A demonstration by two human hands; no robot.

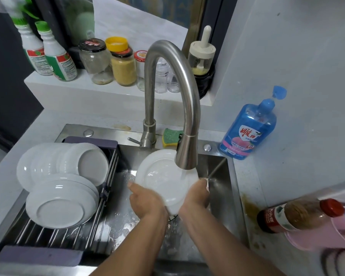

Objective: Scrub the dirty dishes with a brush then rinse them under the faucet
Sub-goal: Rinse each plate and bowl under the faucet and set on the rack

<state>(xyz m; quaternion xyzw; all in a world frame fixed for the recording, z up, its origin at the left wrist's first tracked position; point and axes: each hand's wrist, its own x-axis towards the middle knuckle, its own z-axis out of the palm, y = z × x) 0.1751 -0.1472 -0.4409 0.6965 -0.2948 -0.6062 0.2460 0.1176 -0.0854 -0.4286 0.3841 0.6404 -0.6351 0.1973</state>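
- I see the white plate (161, 182) held tilted over the sink (221, 176), just under the head of the faucet (185, 156). Water runs onto its right part.
- My left hand (145, 200) grasps the lower left rim of the plate.
- My right hand (195, 198) grasps the right rim, so the plate is between both hands.
- At the left, other white plates (62, 204) lean on the drying rack (48, 236).
- A green sponge (170, 136) lies behind the faucet, and a blue soap bottle (249, 132) stands at the right.
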